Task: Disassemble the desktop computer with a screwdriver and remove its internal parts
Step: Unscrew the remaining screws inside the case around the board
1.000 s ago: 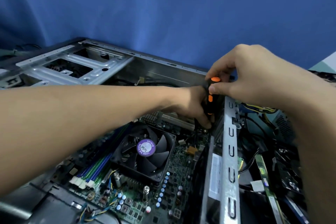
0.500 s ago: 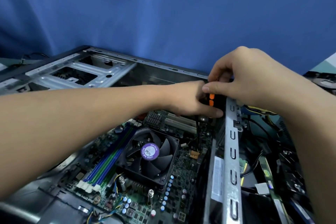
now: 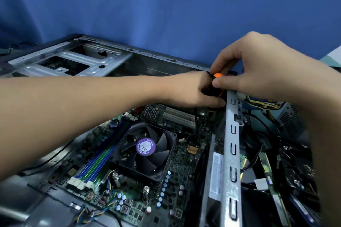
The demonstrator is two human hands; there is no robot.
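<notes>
An open desktop case (image 3: 232, 145) lies on its side, its green motherboard (image 3: 182, 162) exposed. A black cooler fan (image 3: 145, 148) with a purple label sits mid-board, blue and green memory slots (image 3: 99, 160) to its left. A black and orange screwdriver (image 3: 218, 75) stands upright at the board's far right corner, against the case's metal rail. My left hand (image 3: 191, 90) grips the handle's lower part. My right hand (image 3: 258, 66) pinches the orange top from above. The tip is hidden behind my left hand.
A silver drive cage (image 3: 62, 61) fills the case's far left. To the right of the rail lie a power supply (image 3: 289, 120) with yellow and black wires (image 3: 258, 101), loose green memory sticks (image 3: 267, 169) and black cables. A blue backdrop hangs behind.
Both hands have stayed on the screwdriver. My left hand has slid up the handle from near the board, and more of the orange top shows under my right fingers.
</notes>
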